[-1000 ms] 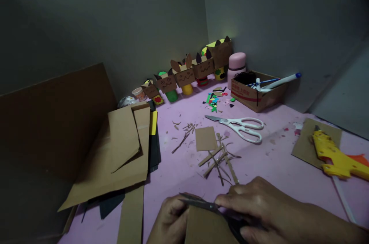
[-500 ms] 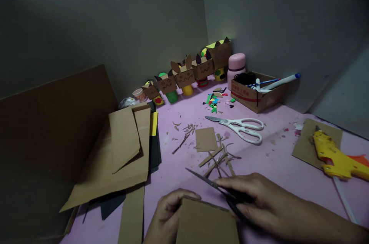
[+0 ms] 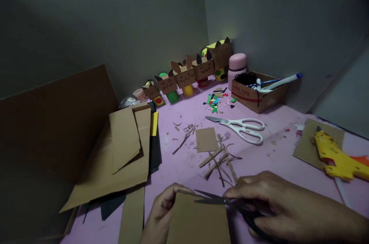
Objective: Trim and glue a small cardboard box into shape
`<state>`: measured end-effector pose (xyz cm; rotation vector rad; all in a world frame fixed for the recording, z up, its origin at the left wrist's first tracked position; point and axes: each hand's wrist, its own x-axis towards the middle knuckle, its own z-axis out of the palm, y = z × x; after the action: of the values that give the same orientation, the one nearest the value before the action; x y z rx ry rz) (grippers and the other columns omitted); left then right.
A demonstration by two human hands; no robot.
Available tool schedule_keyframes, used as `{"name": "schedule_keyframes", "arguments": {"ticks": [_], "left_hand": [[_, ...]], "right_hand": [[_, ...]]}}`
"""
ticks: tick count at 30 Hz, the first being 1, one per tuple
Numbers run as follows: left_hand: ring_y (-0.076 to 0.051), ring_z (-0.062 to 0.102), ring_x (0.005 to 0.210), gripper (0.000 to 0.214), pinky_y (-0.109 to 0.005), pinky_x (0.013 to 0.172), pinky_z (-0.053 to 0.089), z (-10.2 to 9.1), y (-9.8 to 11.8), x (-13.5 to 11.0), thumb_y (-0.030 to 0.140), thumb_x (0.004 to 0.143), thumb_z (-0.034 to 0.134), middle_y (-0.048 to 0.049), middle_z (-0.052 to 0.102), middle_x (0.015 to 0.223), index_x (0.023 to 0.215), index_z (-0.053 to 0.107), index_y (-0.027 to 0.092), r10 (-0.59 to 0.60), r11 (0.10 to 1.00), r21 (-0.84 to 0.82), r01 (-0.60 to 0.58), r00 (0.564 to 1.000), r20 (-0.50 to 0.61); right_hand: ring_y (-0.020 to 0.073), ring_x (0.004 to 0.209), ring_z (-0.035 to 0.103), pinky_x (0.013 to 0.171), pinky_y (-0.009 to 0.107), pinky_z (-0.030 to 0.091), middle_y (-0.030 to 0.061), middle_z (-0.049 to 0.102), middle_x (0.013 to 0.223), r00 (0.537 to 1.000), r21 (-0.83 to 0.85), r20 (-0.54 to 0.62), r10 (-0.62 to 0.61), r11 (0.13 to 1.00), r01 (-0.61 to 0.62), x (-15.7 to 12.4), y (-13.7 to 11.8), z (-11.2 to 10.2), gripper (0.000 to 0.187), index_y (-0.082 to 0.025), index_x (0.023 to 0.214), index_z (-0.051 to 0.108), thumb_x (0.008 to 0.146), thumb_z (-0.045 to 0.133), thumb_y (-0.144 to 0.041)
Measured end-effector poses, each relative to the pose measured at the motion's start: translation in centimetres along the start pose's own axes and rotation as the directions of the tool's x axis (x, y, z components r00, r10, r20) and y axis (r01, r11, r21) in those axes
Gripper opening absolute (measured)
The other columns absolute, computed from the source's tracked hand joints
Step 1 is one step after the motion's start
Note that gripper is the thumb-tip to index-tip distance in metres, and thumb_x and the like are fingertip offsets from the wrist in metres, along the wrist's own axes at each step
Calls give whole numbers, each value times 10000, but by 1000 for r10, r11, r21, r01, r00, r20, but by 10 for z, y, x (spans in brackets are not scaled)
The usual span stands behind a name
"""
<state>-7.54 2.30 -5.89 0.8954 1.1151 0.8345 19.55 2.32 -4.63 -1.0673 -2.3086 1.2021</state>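
Observation:
My left hand grips the left edge of a brown cardboard piece at the bottom of the view. Black-handled scissors are in my right hand, their blades parted across the top edge of that cardboard. Beyond my hands lie a small cardboard square and a heap of thin cardboard strips. A second pair of scissors, white-handled, rests farther back on the table.
Cardboard sheets are stacked at left. A yellow glue gun lies at right. Behind stand several cardboard animal figures, a pink bottle, a box of pens and colourful paper scraps.
The scissors have come down and left onto the cardboard's top edge, their blades now parted. The cardboard has shifted slightly left with my left hand.

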Motion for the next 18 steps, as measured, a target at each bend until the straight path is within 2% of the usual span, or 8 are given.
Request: {"name": "schedule_keyframes", "arguments": {"ticks": [4, 8, 12, 15, 18], "left_hand": [[-134, 564, 585, 216, -237, 606, 449, 2, 3, 0, 368, 644, 823, 4, 668, 627, 709, 718, 190, 2, 999, 33, -3, 1000, 5], [-124, 528, 549, 198, -231, 598, 437, 7, 7, -6, 363, 681, 790, 22, 623, 568, 699, 685, 196, -5, 999, 36, 7, 998, -57], [-163, 567, 590, 216, -259, 619, 454, 16, 12, -10, 396, 693, 764, 13, 624, 575, 702, 669, 203, 25, 997, 79, -16, 993, -116], [-175, 583, 615, 174, -265, 619, 457, 20, 15, -11, 353, 678, 764, 9, 647, 614, 694, 669, 208, 23, 995, 94, -10, 989, -146], [-178, 581, 602, 141, -270, 619, 458, 19, 18, -10, 330, 690, 748, 13, 633, 582, 713, 673, 213, 23, 992, 123, -8, 993, -120]], "right_hand": [[200, 810, 630, 699, 283, 454, 36, 704, 905, 1000, 1, -13, -13, 1000, 13, 1, -2, 2, 458, -237, 1081, 697, 687, 545, -59], [205, 812, 635, 685, 282, 455, 40, 713, 906, 999, 0, -29, -30, 1000, 30, 1, -5, 2, 491, -239, 1090, 694, 672, 528, -43], [203, 795, 640, 672, 277, 452, 36, 717, 889, 998, -9, -38, -42, 999, 42, 1, -5, 2, 501, -240, 1099, 690, 674, 525, -33], [192, 772, 640, 666, 268, 451, 31, 716, 864, 999, 4, -30, -43, 999, 43, 0, -4, 2, 447, -231, 1051, 699, 690, 525, -32], [185, 781, 642, 686, 265, 458, 35, 719, 886, 999, 16, -20, -35, 999, 35, 0, -5, 2, 379, -223, 1003, 702, 723, 527, -38]]}}
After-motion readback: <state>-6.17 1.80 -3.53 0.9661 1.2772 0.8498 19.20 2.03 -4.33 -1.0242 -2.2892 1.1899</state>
